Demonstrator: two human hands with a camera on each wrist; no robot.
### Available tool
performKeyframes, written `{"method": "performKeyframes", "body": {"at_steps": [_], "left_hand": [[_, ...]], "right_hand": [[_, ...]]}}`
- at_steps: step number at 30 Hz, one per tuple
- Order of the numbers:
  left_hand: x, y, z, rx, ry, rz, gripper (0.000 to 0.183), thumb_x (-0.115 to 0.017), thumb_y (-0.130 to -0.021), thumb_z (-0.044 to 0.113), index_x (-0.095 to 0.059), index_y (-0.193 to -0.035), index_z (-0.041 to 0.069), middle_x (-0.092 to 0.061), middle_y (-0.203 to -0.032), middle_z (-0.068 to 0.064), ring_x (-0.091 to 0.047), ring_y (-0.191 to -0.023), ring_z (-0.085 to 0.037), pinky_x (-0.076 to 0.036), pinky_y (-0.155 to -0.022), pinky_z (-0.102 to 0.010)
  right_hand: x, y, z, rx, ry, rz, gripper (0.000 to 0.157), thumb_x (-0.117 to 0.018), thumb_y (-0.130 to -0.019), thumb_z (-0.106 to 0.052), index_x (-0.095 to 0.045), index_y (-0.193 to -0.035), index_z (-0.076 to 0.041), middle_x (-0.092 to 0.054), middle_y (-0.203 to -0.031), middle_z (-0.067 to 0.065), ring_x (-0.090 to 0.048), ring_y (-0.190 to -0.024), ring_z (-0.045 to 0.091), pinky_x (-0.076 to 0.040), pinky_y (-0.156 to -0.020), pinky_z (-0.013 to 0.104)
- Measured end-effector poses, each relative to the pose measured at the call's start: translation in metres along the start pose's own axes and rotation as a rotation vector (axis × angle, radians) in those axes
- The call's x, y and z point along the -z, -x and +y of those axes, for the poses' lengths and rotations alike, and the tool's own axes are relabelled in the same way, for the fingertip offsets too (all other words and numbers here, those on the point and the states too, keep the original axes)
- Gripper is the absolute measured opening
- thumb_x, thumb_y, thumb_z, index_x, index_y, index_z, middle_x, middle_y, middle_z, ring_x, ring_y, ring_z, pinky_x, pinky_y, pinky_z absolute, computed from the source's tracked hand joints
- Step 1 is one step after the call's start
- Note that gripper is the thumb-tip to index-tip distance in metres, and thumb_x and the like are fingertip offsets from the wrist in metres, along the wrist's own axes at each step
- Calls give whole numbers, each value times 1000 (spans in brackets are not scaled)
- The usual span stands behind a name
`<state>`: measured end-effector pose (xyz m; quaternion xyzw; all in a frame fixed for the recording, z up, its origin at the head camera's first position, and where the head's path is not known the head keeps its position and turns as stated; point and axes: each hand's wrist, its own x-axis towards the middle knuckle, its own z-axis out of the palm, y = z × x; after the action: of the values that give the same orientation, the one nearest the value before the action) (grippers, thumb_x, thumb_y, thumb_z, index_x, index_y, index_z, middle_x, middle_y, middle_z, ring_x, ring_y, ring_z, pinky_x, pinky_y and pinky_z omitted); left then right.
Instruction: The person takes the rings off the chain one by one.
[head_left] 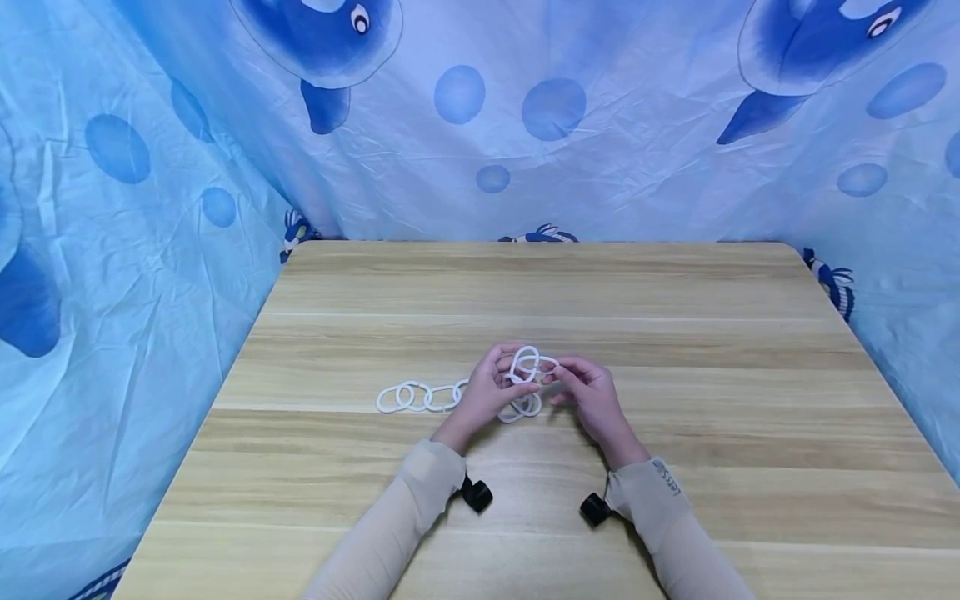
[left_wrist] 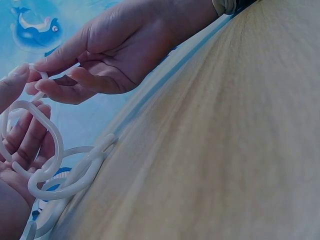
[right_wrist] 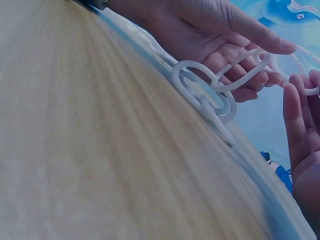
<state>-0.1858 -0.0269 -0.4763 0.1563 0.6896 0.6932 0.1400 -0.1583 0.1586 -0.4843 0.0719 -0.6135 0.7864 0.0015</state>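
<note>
A chain of white plastic links (head_left: pixel 386 411) runs along the table to the left and passes behind my left hand (head_left: pixel 487 387). That hand grips one upright link between thumb and fingers. My right hand (head_left: pixel 594 396) pinches the end of a neighbouring white link (head_left: pixel 551 361), thumb and forefinger on its rim. The two raised links overlap between the hands in the head view. More joined links hang below the left hand, down to the tabletop; in the left wrist view a curved link (left_wrist: pixel 60 142) shows an opening in its loop.
The wood-grain table (head_left: pixel 675 317) extends around both hands. Behind it and at the sides hangs a blue curtain (head_left: pixel 420 183) with whale prints. Black wrist cameras, one on the left sleeve (head_left: pixel 477 495) and one on the right (head_left: pixel 595 509), sit low over the table.
</note>
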Motion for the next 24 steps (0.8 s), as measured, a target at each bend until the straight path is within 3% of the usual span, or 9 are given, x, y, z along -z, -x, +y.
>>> {"method": "performKeyframes", "body": {"at_steps": [19, 22, 24], "left_hand": [[1, 0, 1, 25, -15, 32, 67, -76, -78, 1, -42, -136, 4, -66, -114, -24, -66, -86, -10, -59, -85, -28], [1, 0, 1, 29, -13, 35, 67, -76, -78, 0, -42, -136, 5, -66, -113, -24, -66, -86, -9, -59, -84, -28], [0, 0, 1, 32, -10, 37, 67, -76, -78, 0, -42, -136, 5, -66, -113, -24, -66, -86, -9, -59, -85, -27]], "right_hand": [[-2, -1, -3, -14, 49, 22, 25, -58, -94, -3, -71, -91, -25, -74, -89, -10, -67, -77, 5, -60, -58, 22], [-1, -1, -2, -10, 47, 24, 22, -59, -93, -2, -72, -92, -20, -74, -89, -9, -67, -77, 5, -60, -58, 22], [-1, 0, -1, -10, 50, 29, 14, -60, -92, -2, -72, -95, -9, -74, -90, -7, -67, -77, 6, -60, -58, 22]]}}
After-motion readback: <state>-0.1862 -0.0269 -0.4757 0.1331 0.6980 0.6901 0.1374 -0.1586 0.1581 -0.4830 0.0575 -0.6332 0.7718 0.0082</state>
